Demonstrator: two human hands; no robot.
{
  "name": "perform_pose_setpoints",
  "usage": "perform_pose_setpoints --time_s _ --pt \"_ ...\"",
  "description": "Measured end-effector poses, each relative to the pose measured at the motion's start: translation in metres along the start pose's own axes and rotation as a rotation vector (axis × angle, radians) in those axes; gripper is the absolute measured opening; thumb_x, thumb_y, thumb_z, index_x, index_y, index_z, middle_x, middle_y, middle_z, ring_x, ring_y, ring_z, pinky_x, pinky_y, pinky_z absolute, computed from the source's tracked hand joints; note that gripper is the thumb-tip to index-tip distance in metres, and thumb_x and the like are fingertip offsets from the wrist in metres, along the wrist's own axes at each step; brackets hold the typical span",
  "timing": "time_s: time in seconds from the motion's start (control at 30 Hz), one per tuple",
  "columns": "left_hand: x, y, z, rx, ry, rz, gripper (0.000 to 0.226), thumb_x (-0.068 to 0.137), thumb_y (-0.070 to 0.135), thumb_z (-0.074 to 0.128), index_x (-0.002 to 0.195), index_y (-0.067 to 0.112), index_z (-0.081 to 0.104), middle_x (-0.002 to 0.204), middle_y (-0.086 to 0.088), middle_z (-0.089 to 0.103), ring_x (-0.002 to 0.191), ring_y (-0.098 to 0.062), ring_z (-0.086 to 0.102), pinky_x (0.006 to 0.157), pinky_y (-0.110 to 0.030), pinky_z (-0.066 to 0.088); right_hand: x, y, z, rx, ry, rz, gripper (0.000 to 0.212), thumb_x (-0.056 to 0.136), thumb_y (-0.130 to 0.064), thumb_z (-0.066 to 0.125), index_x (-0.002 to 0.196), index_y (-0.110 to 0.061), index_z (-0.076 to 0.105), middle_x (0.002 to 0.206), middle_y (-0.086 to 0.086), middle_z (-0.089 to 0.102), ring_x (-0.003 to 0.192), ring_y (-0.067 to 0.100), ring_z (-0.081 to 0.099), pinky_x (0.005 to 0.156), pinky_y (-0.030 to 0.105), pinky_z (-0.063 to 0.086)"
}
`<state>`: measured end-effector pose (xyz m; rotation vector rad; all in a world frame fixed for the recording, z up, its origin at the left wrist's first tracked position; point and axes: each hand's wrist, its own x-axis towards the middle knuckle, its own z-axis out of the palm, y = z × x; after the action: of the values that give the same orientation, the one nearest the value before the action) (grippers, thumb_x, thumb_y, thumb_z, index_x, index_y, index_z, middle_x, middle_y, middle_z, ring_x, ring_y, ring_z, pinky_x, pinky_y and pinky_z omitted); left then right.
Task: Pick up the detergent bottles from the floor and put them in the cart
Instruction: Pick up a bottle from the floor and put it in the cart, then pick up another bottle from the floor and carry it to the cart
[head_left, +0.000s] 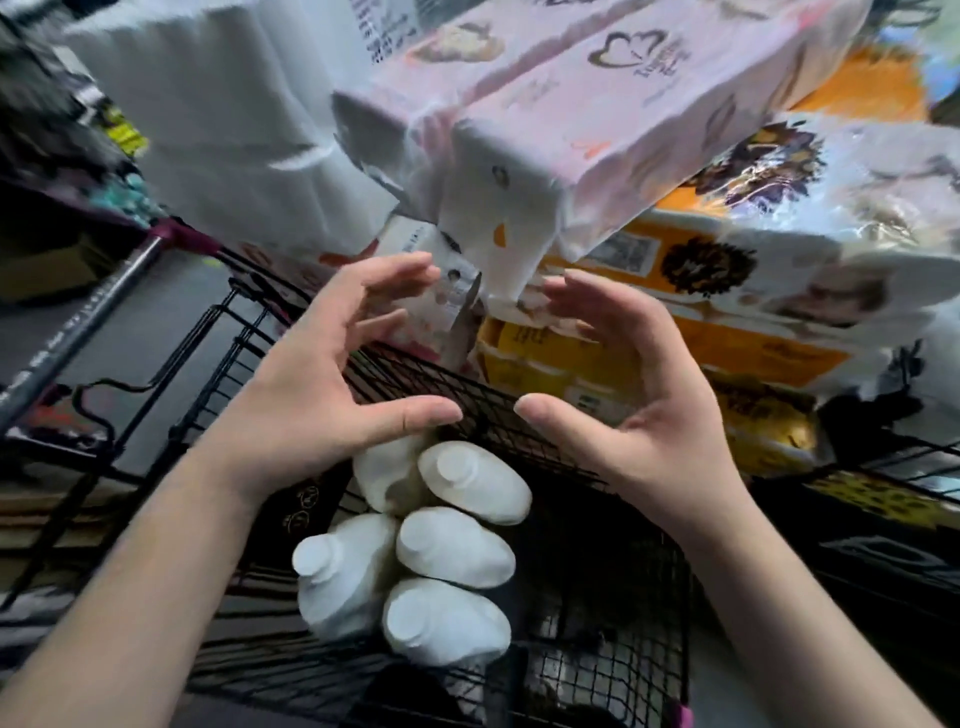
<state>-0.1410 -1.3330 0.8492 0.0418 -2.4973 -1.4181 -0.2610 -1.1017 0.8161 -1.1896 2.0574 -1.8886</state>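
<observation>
Several white detergent bottles (457, 545) with white caps lie packed together inside the black wire cart (613, 525), below and between my hands. My left hand (317, 379) hovers above the bottles with its fingers spread and curled, holding nothing. Facing it, palm to palm with a gap between, my right hand (634, 395) is also open and empty. Both hands are over the cart's far wire wall, apart from the bottles. The topmost bottle is partly hidden behind my left thumb.
Big plastic-wrapped tissue packs tower just beyond the cart: a pink and white pack (597, 119) overhanging my hands, orange packs (701, 332) on the right, white rolls (218, 130) on the left. The cart's dark handle bar (78, 332) runs along the left.
</observation>
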Motion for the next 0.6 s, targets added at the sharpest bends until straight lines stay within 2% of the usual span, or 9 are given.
perform_pose_setpoints --time_s 0.17,0.3,0.47,0.6 --pt "-0.021 0.013 0.006 -0.062 -0.008 0.023 0.094 0.073 0.044 0.089 0.15 0.022 0.04 0.15 -0.001 0.053 0.145 -0.023 0.047 0.119 -0.047 0.041 -0.037 -0.028 -0.008 -0.063 0.033 0.008 0.076 0.085 -0.033 0.085 0.147 -0.008 0.048 0.136 0.003 0.064 0.132 0.02 0.06 0.112 0.04 0.048" --pt "-0.048 0.011 0.004 -0.105 -0.068 0.059 0.092 0.073 0.049 0.089 0.148 0.028 0.041 0.15 0.0 0.053 0.146 -0.022 0.046 0.118 -0.045 0.041 -0.079 -0.051 0.002 -0.124 0.036 0.062 0.073 0.088 -0.035 0.081 0.148 -0.011 0.048 0.136 0.001 0.064 0.132 0.021 0.06 0.111 0.046 0.048" --pt "-0.11 -0.013 -0.006 -0.202 -0.128 0.028 0.092 0.073 0.051 0.088 0.148 0.028 0.042 0.151 -0.002 0.053 0.147 -0.02 0.044 0.118 -0.042 0.04 -0.146 -0.074 0.05 -0.185 0.087 0.155 0.069 0.088 -0.035 0.079 0.148 -0.015 0.049 0.135 -0.001 0.065 0.132 0.022 0.06 0.112 0.048 0.048" --pt "-0.173 -0.04 -0.021 -0.21 -0.169 -0.055 0.092 0.071 0.055 0.088 0.148 0.032 0.043 0.149 0.004 0.054 0.146 -0.016 0.045 0.12 -0.044 0.038 -0.186 -0.1 0.098 -0.082 0.144 0.252 0.06 0.091 -0.025 0.078 0.145 -0.018 0.051 0.131 -0.001 0.067 0.131 0.024 0.061 0.111 0.043 0.048"
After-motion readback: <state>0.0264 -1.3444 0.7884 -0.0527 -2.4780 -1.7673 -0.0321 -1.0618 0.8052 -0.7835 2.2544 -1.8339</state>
